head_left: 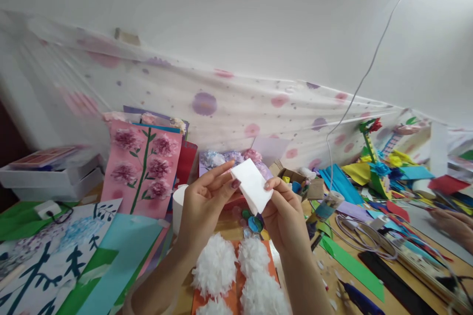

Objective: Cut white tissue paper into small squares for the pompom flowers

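A folded white tissue square (252, 184) is held up in front of me, over the table. My left hand (207, 197) pinches its upper left edge between thumb and fingers. On the opposite side, my right hand (284, 206) grips the lower right edge, thumb on the front face. Below my hands lies an orange card (239, 275) carrying several fluffy white tissue flowers (214, 266). A white tissue roll (178, 209) stands just behind my left wrist. Small pots of coloured paint or beads (254, 224) sit beneath the tissue, partly hidden.
Pink card with paper flowers (146, 170) leans at the left, near blue card (125, 246) and a painted sheet (55, 251). At right are a power strip (424, 266), tangled cables, a glue gun (358, 298) and green paper (353, 266). Another person's hand (453, 224) is at the far right.
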The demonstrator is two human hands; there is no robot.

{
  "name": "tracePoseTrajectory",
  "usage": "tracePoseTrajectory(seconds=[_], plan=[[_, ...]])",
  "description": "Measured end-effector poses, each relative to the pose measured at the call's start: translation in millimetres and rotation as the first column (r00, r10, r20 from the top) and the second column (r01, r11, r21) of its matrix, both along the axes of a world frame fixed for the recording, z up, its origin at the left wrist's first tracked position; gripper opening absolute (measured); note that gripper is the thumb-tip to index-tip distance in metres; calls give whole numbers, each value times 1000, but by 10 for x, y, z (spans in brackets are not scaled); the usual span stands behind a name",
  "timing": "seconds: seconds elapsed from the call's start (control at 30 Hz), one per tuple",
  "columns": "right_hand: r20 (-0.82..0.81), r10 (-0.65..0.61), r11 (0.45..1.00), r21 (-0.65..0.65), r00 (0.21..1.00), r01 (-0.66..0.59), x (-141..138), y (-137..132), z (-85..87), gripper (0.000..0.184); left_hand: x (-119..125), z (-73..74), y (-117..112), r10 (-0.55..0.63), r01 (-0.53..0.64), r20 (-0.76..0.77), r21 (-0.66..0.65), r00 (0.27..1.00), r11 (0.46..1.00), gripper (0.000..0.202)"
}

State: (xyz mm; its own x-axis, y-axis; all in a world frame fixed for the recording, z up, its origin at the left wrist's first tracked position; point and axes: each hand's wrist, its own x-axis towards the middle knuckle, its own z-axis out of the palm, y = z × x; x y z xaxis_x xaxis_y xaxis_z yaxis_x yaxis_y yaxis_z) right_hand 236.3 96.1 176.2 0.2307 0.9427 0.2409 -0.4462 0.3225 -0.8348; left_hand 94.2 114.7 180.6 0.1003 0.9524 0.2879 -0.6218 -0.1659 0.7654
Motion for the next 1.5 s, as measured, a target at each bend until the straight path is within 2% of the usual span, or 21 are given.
tracePoseTrajectory(seconds=[0.27, 0.47, 0.57, 0.73, 0.93, 1.1, 1.17, 1.2, 1.3, 1.4, 1.5], plan=[[38, 5, 1000, 15, 999, -6, -16, -4, 7, 16, -7, -3, 52, 50, -50, -1, -63, 999, 997, 38], [80, 18, 1000, -3, 997, -18, -29, 0, -14, 23, 33, -35, 60, -134, 135, 17, -92, 991, 987, 48], [103, -5, 1000, 7, 995, 5, -40, -4, -9, 23, 43, -41, 56, -157, 160, 37, -91, 987, 983, 52], [122, 0, 1000, -1, 992, 1, -53, -19, -1, 29, 36, -26, 13, -132, 132, 10, -19, 991, 991, 50], [109, 9, 1000, 27, 994, -12, -55, -17, -10, 34, 31, 7, -6, -101, 101, 9, -48, 995, 994, 43], [60, 10, 999, 41, 998, -12, -64, -29, 35, 25, 26, 3, 16, -90, 90, 9, -63, 996, 994, 37], [-7, 42, 998, 39, 999, -41, -57, -43, 78, 17, 7, 1, 31, -70, 70, -4, -42, 998, 997, 35], [-54, 75, 997, 40, 996, -73, -53, -51, 101, 18, -8, 2, 39, -51, 50, -16, -20, 999, 999, 33], [-174, 189, 982, 20, 966, -188, -50, -61, 139, 39, -69, 19, 52, 65, -58, -98, 74, 993, 996, 28], [-127, 170, 985, -17, 977, -174, -84, -46, 105, 56, -127, 40, 36, 219, -174, -230, 201, 948, 964, 20], [-30, 143, 990, 14, 989, -143, -133, -26, 46, 65, -137, 33, 4, 333, -240, -304, 307, 893, 921, 17]])
